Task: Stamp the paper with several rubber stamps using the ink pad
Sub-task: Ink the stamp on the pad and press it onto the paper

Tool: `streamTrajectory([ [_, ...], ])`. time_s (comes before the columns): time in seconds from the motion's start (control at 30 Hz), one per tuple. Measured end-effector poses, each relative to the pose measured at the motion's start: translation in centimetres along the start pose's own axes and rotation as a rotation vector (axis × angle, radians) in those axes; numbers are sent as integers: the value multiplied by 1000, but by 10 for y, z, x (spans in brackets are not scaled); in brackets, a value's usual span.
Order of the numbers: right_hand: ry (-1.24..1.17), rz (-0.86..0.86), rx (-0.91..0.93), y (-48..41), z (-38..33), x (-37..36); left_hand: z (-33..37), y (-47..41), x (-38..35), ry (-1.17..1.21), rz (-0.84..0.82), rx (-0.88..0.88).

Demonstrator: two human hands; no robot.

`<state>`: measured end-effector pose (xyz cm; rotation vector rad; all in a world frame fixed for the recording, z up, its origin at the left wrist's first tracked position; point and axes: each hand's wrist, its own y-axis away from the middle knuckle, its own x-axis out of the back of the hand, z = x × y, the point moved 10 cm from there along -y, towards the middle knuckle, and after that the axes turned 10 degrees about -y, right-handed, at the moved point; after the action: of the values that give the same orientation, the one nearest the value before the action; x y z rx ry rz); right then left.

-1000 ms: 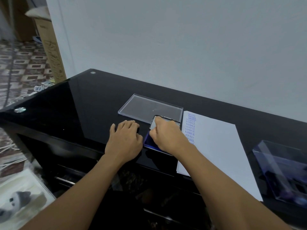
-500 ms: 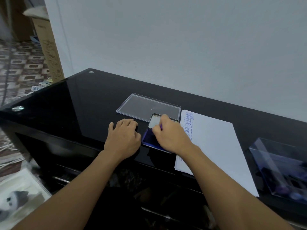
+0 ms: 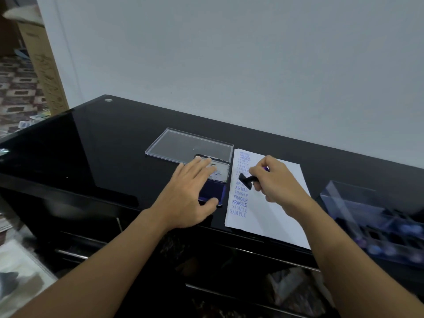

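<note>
Black rubber stamp (image 3: 246, 179): I see my right hand (image 3: 276, 183) gripping its handle, fingers curled, over the white paper sheet (image 3: 270, 216). My left hand (image 3: 188, 196), fingers straight, rests on the blue ink pad (image 3: 213, 191) just beside the sheet.

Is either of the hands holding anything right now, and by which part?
The right hand grips the rubber stamp by its handle, over the paper. The left hand holds nothing; it lies open on the ink pad.
</note>
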<state>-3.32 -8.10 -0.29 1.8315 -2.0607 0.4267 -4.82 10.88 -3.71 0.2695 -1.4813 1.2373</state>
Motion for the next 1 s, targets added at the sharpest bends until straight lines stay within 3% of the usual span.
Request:
streamTrajectory([
  [0.2,130,-67,-21,20,16,2,24,3,-13,46,-121,-84],
  [0.33,291,-144,75,29,8,-11,29,5,-27,9,-211,-81],
  [0.53,522,-226,186,37,1,-36,27,6,-31,12,-213,-67],
  [1.0,634,-263,251,37,-7,-57,25,5,-35,-50,-194,-49],
])
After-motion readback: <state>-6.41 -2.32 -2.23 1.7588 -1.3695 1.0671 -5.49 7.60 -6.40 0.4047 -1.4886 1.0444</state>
